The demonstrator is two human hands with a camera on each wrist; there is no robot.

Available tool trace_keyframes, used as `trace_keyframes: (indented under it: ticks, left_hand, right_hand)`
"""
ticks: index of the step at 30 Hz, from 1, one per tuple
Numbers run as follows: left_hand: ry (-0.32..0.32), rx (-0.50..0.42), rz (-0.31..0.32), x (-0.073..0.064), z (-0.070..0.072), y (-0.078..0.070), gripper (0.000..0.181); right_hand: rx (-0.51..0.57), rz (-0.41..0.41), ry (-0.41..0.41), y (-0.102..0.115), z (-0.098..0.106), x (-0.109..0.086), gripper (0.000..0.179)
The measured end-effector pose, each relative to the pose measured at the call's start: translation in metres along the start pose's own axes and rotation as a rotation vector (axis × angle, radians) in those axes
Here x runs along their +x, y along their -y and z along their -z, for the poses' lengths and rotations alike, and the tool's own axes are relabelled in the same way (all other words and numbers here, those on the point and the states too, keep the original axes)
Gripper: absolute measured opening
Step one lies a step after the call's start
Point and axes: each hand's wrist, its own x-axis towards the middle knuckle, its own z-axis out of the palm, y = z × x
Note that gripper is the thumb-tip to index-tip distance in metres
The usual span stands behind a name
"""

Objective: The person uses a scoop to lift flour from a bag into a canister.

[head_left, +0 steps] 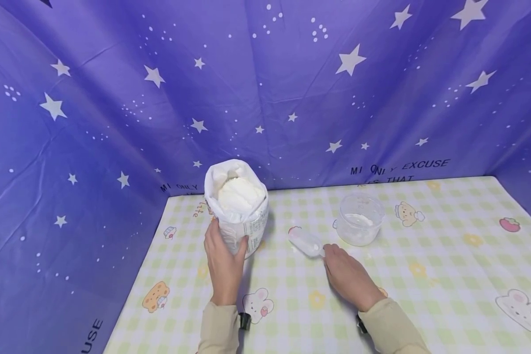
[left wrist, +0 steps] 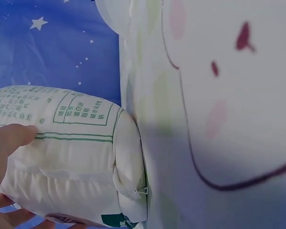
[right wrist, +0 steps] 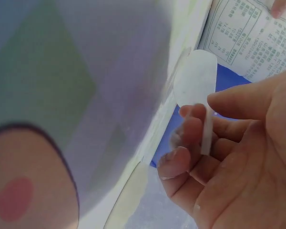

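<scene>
An open white flour bag (head_left: 253,230) with green print stands at the table's back left, heaped with white powder (head_left: 241,195). My left hand (head_left: 223,265) grips its near side, the thumb on the printed face and the fingers round the other side. In the left wrist view, the bag's folded bottom (left wrist: 129,167) meets the tablecloth. Low over the cloth, my right hand (head_left: 351,280) holds a clear plastic scoop (head_left: 306,242) by its handle. In the right wrist view, the thumb and curled fingers surround the handle (right wrist: 207,136), with white powder on the fingertips.
Just beyond my right hand stands a clear round plastic tub (head_left: 360,231) with some white powder in it. White specks lie on the checked tablecloth (head_left: 287,305) near the scoop. A blue star-patterned curtain (head_left: 283,88) rises along the back and sides.
</scene>
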Motion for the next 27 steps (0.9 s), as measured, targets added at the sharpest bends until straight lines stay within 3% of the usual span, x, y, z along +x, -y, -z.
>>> trace_keyframes:
  ticks: [5, 13, 27]
  left_hand:
    - [0.021, -0.026, 0.026, 0.003, -0.001, 0.002, 0.088]
    - [0.065, -0.071, 0.121, 0.007, 0.000, 0.006, 0.091]
    - [0.042, -0.076, 0.110, 0.006, -0.001, 0.010, 0.089]
  right_hand:
    - [0.006, 0.004, -0.006, -0.001, 0.001, 0.001, 0.005]
    - [-0.017, 0.023, -0.044, -0.005, 0.006, 0.004, 0.005]
    - [-0.031, 0.074, -0.103, -0.011, 0.011, 0.015, 0.007]
